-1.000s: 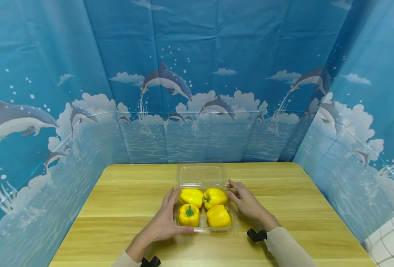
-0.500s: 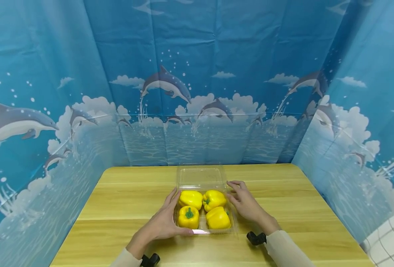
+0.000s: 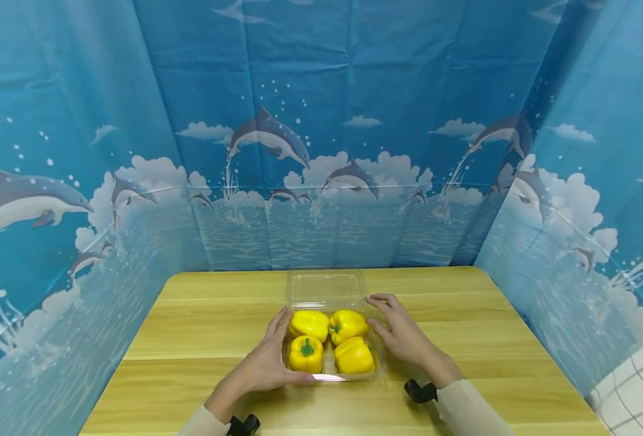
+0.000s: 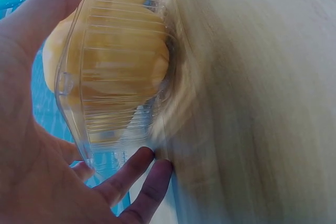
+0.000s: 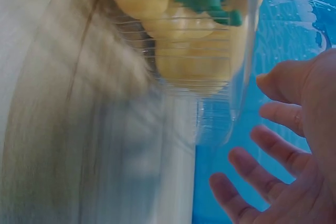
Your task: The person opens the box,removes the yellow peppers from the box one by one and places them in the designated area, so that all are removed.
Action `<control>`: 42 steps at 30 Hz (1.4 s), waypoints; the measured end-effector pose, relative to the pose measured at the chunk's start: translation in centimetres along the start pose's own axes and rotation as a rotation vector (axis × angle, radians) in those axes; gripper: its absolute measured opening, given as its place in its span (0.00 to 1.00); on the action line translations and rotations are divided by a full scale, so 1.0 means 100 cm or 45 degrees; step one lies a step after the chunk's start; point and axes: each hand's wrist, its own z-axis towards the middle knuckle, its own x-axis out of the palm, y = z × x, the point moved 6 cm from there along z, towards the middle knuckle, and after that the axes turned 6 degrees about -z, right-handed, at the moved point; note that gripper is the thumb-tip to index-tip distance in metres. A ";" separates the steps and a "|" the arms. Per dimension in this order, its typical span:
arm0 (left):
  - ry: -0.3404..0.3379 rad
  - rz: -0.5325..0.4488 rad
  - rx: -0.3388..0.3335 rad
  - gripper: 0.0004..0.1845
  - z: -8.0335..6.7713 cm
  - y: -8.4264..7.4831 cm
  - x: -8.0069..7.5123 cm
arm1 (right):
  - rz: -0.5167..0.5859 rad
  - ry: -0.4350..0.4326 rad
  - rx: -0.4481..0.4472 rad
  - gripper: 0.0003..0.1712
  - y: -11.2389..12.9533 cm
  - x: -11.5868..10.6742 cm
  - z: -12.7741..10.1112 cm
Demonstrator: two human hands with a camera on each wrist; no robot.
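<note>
Left hand (image 3: 264, 366): thumb along the near rim, fingers straight up the left wall of the clear plastic clamshell tray (image 3: 329, 376), cupping it; left wrist view confirms palm (image 4: 31, 129) and fingertips pressed against the ribbed wall, fingers mostly extended, not wrapped round it. Right hand (image 3: 403, 333): fingers spread and relaxed at the tray's right side near the far right corner; right wrist view shows the fingertips (image 5: 247, 166) just off the wall with a gap, so hovering beside it, not holding anything; the head view can't show whether there's any contact. Tray sits lower centre of the head view on the wooden table (image 3: 191, 327), lid (image 3: 325, 289) hinged open and lying flat behind it toward the backdrop. Inside: four yellow bell peppers in a two-by-two, packed touching: back left (image 3: 309, 324), back right (image 3: 346, 325), front left (image 3: 306, 355) with green stem facing up, front right (image 3: 354, 357). Both wrist views are motion-blurred. Cream sleeves at the bottom edge, black wrist mounts (image 3: 419, 392) showing under each forearm. Blue dolphin-print cloth (image 3: 321, 151) fills upper frame and both sides; a white grid-pattern surface (image 3: 637, 393) in the lower right corner.
</note>
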 end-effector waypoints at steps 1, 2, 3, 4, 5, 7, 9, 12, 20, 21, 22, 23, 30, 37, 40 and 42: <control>0.001 -0.005 -0.003 0.81 0.000 0.000 0.000 | -0.002 -0.006 -0.008 0.32 0.001 -0.001 -0.001; 0.000 -0.009 -0.006 0.81 0.000 0.001 0.001 | -0.007 -0.010 -0.015 0.31 0.003 -0.002 -0.001; -0.002 -0.011 -0.008 0.81 0.000 0.001 0.001 | -0.013 -0.011 -0.020 0.31 0.004 -0.003 -0.002; -0.003 -0.013 -0.010 0.81 0.000 0.001 0.001 | -0.019 -0.011 -0.023 0.31 0.005 -0.004 -0.002; -0.005 -0.014 -0.011 0.81 0.000 0.002 0.001 | -0.025 -0.010 -0.026 0.31 0.005 -0.004 -0.003; -0.008 -0.015 -0.014 0.81 0.000 0.002 0.002 | -0.037 -0.009 -0.032 0.31 0.007 -0.005 -0.004; -0.010 -0.018 -0.018 0.81 0.000 0.002 0.002 | -0.049 -0.008 -0.040 0.31 0.009 -0.006 -0.005; -0.012 -0.021 -0.022 0.82 0.000 0.003 0.002 | -0.059 -0.008 -0.055 0.31 0.012 -0.007 -0.007; -0.016 -0.025 -0.015 0.82 -0.001 0.004 0.004 | -0.070 0.009 -0.103 0.31 0.019 -0.009 -0.010; -0.016 -0.025 -0.014 0.82 0.000 0.004 0.004 | -0.072 0.010 -0.108 0.31 0.019 -0.010 -0.011; -0.016 -0.026 -0.013 0.82 0.000 0.003 0.004 | -0.074 0.009 -0.112 0.31 0.020 -0.010 -0.011; -0.015 -0.026 -0.016 0.82 0.000 0.003 0.004 | -0.070 0.012 -0.114 0.32 0.021 -0.011 -0.012; -0.023 -0.034 -0.016 0.82 -0.002 0.003 0.004 | -0.074 0.017 -0.143 0.32 0.026 -0.013 -0.015; -0.026 -0.040 -0.016 0.82 -0.001 0.004 0.004 | -0.065 0.101 -0.132 0.21 0.029 -0.012 -0.016; -0.029 -0.035 -0.013 0.81 -0.001 0.004 0.004 | -0.058 0.136 -0.131 0.17 0.030 -0.011 -0.018; -0.032 -0.032 -0.011 0.81 -0.001 0.004 0.005 | -0.057 0.149 -0.142 0.15 0.031 -0.011 -0.019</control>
